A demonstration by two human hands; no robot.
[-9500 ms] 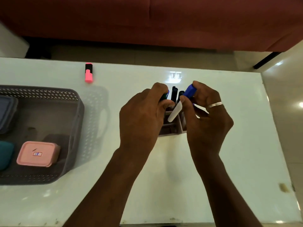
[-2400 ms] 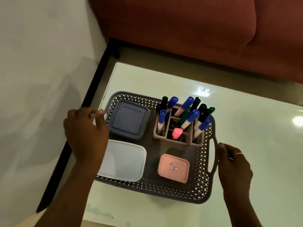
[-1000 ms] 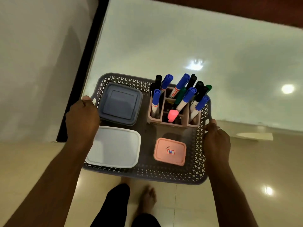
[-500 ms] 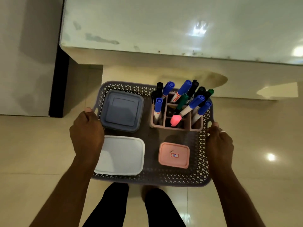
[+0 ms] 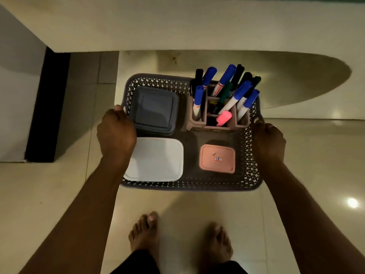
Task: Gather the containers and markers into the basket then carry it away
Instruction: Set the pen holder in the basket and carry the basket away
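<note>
I hold the grey perforated basket (image 5: pixel 197 184) in the air above the floor. My left hand (image 5: pixel 116 133) grips its left handle and my right hand (image 5: pixel 268 143) grips its right handle. Inside lie a grey-blue lidded container (image 5: pixel 154 109) at the back left, a white-lidded container (image 5: pixel 158 159) at the front left and a small pink container (image 5: pixel 217 158) at the front right. A pink holder (image 5: pixel 199 123) at the back right stands full of several blue, black and green markers (image 5: pixel 225 80), with a pink highlighter (image 5: pixel 224 118).
The pale table edge (image 5: pixel 177 26) runs across the top, with its black leg (image 5: pixel 47 107) at the left. Glossy beige floor tiles (image 5: pixel 316 175) spread below. My bare feet (image 5: pixel 146 234) stand under the basket.
The basket came off the table and now hangs over the floor. I have stepped back, so the table edge has slid to the top of view and my feet show.
</note>
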